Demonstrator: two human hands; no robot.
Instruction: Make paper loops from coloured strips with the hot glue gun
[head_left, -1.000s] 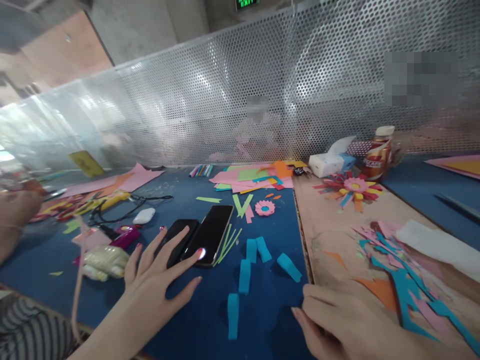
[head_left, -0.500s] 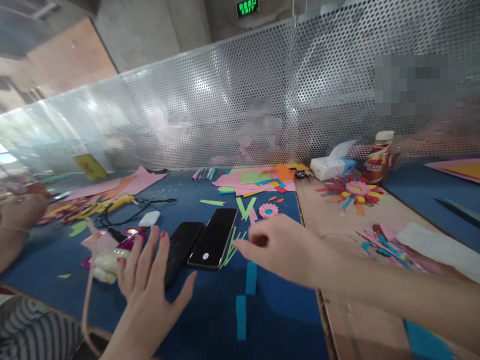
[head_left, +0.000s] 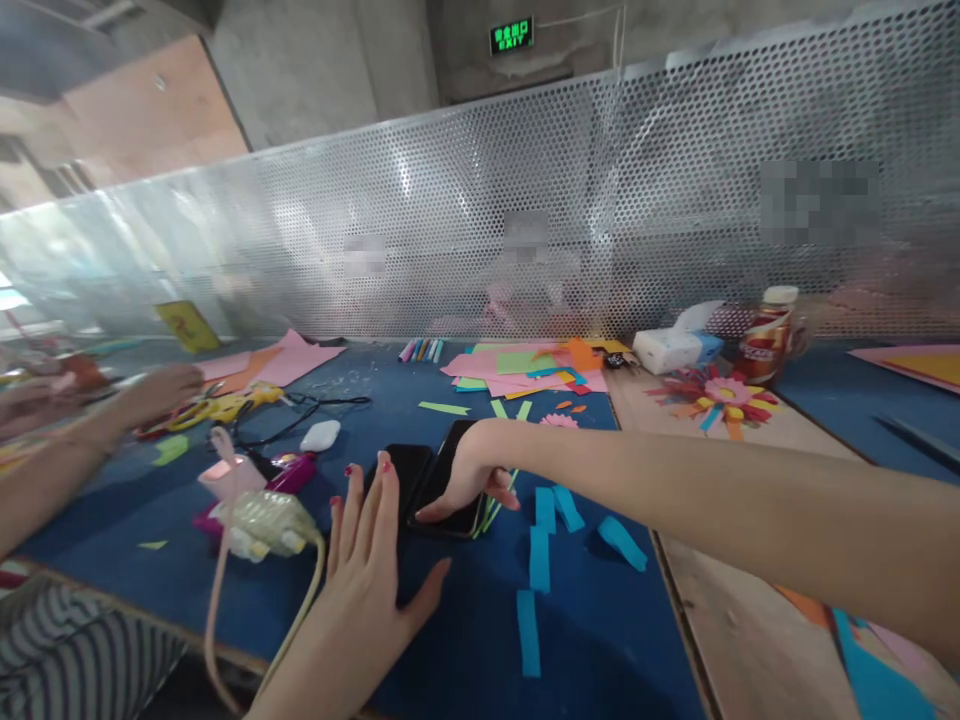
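- Behind everything you face, a perforated metal screen (head_left: 315,240) stands along the far edge.
- Your tabletop (head_left: 450,660) is blue, with a tan surface along its right side.
- At the back, a pile of coloured paper (head_left: 525,362) lies just before the screen.
- Your left hand (head_left: 367,570) is open, fingers spread; its fingertips overlap the left phone's edge, though you can't tell whether they touch.
- Your right hand (head_left: 480,465) reaches across over the right phone, fingers curled and thumb at the phone's lower end; you can't tell whether it grips anything.
- On the tan surface, a paper flower (head_left: 729,395) lies near the bottle (head_left: 765,335).
- The right phone (head_left: 441,475), partly hidden by your right hand, lies flat beside the left phone (head_left: 409,470).
- Five blue strips (head_left: 539,560) lie to the right of your phones.
- A small white case (head_left: 320,435) lies to their left.
- Thin green strips (head_left: 491,515) lie just beside your right phone.
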